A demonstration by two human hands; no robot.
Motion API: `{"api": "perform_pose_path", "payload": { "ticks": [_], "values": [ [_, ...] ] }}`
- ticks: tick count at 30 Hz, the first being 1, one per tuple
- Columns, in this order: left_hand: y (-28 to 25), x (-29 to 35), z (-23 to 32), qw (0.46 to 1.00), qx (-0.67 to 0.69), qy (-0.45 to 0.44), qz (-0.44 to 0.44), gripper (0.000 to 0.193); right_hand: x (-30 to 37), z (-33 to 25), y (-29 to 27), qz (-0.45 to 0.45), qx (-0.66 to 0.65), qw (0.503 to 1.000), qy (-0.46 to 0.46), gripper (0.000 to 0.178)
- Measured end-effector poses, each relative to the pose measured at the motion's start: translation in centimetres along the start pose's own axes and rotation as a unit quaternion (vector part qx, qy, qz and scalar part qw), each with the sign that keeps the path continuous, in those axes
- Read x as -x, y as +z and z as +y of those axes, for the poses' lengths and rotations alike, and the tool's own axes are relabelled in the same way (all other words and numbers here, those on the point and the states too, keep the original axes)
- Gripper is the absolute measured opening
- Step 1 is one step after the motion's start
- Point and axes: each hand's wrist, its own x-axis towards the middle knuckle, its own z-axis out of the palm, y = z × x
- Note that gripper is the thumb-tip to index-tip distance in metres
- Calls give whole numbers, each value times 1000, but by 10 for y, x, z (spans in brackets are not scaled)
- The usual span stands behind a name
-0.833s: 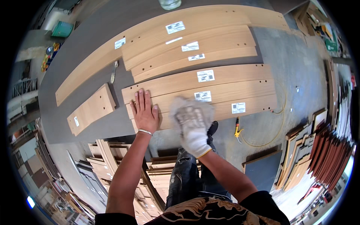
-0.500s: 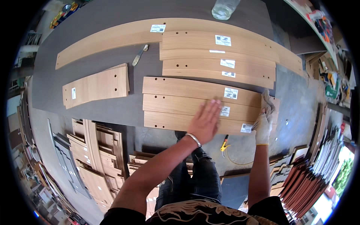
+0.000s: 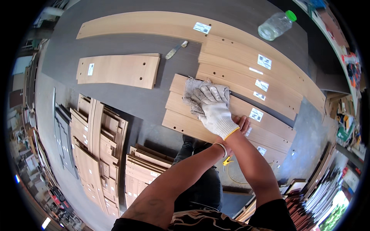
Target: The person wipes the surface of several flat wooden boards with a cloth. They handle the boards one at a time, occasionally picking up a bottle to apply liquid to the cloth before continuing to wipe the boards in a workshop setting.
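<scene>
Three long light-wood boards (image 3: 181,104) lie side by side along the near edge of the dark table, with stickers towards their right ends and dark holes at the left. My right hand (image 3: 212,104), in a white knit glove, presses a grey rag (image 3: 190,89) onto their left part. Crossing beneath my right wrist, my bare left hand (image 3: 242,124) rests on the boards with its fingers stretched out, its palm mostly hidden. More stickered boards (image 3: 231,73) lie overlapped just beyond.
A long curved board (image 3: 146,24) runs along the far side. Near it are a brush (image 3: 176,50) and a clear bottle with a green cap (image 3: 274,27). Short boards (image 3: 115,70) lie at left. Stacked wood parts (image 3: 92,154) and a yellow air gun (image 3: 228,161) are below the table.
My gloved right hand has swept left from the boards' right end to their left part with the rag. My left hand now lies under the right wrist. The view has turned.
</scene>
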Motion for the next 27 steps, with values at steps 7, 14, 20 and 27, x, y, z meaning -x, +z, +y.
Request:
{"api": "perform_pose_path", "payload": {
  "ticks": [7,14,20,27],
  "values": [
    [16,1,6,990,-139,-40,5,68,0,9,19,28,8,996,-90,60],
    [34,-1,9,989,-71,-56,113,61,-69,-58,24,34,-19,981,-190,61],
    [20,3,-2,885,-463,-37,30,56,7,6,17,-60,9,993,-100,69],
    [35,-9,22,980,165,-88,75,54,34,37,-21,-151,-47,987,-24,71]
  ]
}}
